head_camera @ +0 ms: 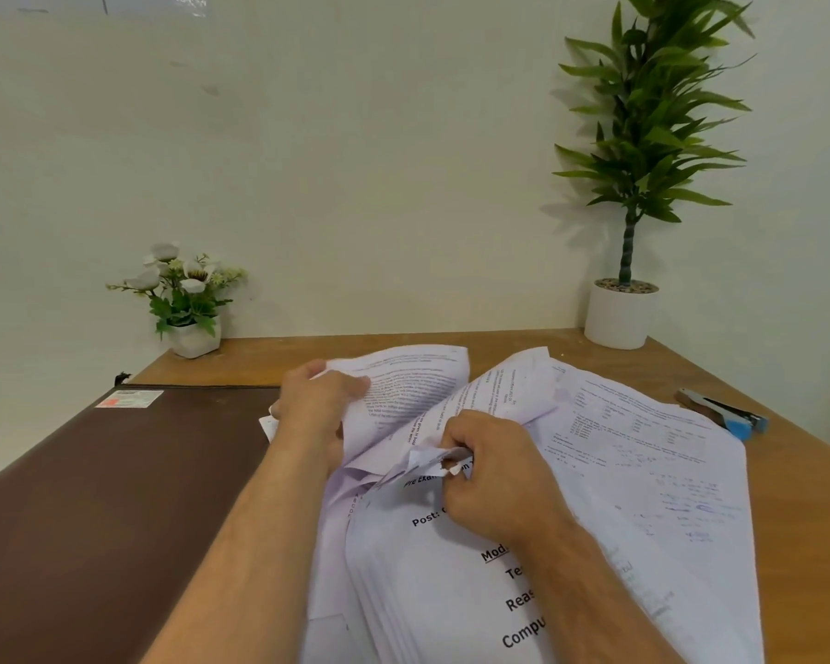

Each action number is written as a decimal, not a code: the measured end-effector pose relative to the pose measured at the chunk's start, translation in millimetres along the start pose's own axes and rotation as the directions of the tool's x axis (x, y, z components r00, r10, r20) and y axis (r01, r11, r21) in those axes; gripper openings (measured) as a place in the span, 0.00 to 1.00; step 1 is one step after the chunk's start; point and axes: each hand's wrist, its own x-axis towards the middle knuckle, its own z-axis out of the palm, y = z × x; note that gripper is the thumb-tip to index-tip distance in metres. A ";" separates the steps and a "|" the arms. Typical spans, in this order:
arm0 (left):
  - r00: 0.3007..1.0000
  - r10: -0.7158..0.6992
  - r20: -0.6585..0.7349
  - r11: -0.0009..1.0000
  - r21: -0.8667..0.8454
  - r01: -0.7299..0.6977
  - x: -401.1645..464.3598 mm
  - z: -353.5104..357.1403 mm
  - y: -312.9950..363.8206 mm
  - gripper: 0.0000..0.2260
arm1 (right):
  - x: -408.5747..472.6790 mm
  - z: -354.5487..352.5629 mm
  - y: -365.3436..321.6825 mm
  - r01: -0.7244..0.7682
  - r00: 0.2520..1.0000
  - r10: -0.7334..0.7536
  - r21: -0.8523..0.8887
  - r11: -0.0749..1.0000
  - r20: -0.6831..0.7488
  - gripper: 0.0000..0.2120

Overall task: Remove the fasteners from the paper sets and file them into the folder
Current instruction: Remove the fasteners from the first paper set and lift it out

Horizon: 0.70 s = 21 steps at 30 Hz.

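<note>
Head view shows the right hand (pixel 487 476) at the centre of the frame, its grip pinching the torn, crumpled top-left corner (pixel 432 464) of the paper set (pixel 456 582), where a fastener would sit; the fastener itself is too small or hidden to make out. The left hand (pixel 315 414) lies just up and left of that corner, its fingers curled round a sheaf of folded-back pages (pixel 403 390) and holding them lifted away from the cover sheet. So the bound corner sits between the two hands, touching the right one and just beside the left, and the right hand is the nearer for any pull. The set's long axis runs from that corner down toward the lower middle of the frame, roughly along the right forearm. It is a thick stack of white sheets printed with bold black headings, its edges fanned along the left side, lying over more loose printed sheets (pixel 643 438) that spread toward the right on the tabletop (pixel 787 433). The brown folder (pixel 116 496) lies flat and closed in the left of the frame, well apart from the corner, on the left hand's side. A blue-ended staple tool (pixel 724 414) rests at the right edge, untouched.
</note>
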 end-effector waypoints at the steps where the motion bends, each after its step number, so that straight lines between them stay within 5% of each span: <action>1: 0.999 -0.024 0.034 0.999 -0.035 0.025 -3.3 -0.4 4.4 0.34 | 0.6 -0.2 -0.5 0.018 1.000 -0.018 -0.004 1.000 -0.009 0.02; 5: 0.956 -0.018 0.294 0.970 0.235 -0.055 -19.2 8.8 5.0 0.28 | 0.2 0.0 -1.6 0.112 0.991 -0.115 -0.045 0.993 -0.073 0.08; 8: 0.878 -0.143 0.457 0.936 0.352 -0.031 -22.6 12.6 -5.4 0.37 | -1.4 -0.1 -3.9 0.153 0.980 -0.156 -0.032 0.988 -0.124 0.06; 10: 0.856 -0.130 0.501 0.920 0.384 -0.085 -23.5 13.2 -8.4 0.30 | -2.1 -0.9 -6.4 0.188 0.970 -0.193 -0.043 0.981 -0.146 0.03; 11: 0.860 -0.061 0.507 0.865 0.456 -0.207 -24.1 13.9 -9.2 0.21 | -2.3 -1.4 -8.1 0.194 0.969 -0.198 -0.042 0.980 -0.150 0.04; 13: 0.840 0.069 0.538 0.586 0.660 -0.470 -16.4 12.0 -14.7 0.07 | -1.9 -3.7 -11.5 0.192 0.968 -0.195 -0.036 0.981 -0.157 0.06; 15: 0.843 0.039 0.537 0.400 0.765 -0.505 -12.1 11.6 -20.9 0.10 | -1.4 -5.8 -12.6 0.201 0.966 -0.204 -0.038 0.979 -0.157 0.09; 17: 0.863 -0.001 0.506 0.396 0.792 -0.464 -9.0 12.6 -23.8 0.13 | -0.6 -4.8 -10.1 0.183 0.977 -0.181 0.002 0.983 -0.112 0.09; 21: 0.920 0.081 0.383 0.618 0.705 -0.347 -4.5 7.1 -21.9 0.04 | 1.7 3.9 0.7 0.016 1.000 -0.017 0.041 0.999 0.026 0.05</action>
